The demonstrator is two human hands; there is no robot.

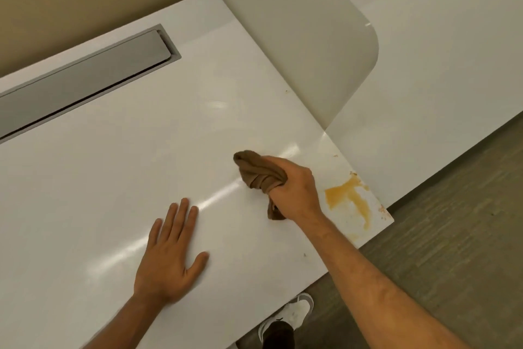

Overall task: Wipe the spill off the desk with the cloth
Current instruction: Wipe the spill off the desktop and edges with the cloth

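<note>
Fingers (278, 172) of one right hand (294, 187) grip one cloth (259, 172); left hand (169, 258) flat, one spill (349, 198).

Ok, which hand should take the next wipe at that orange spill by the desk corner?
Right. The right hand already grips the brown cloth and sits just beside the orange spill. The left hand lies flat and empty on the desk, farther away.

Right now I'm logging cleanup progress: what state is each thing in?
spill: orange, still on the desk corner, unwiped
cloth: bunched, beside the spill
right hand: grip closed on the cloth
left hand: open, flat on the desk
cable hatch: lid slightly raised
</note>
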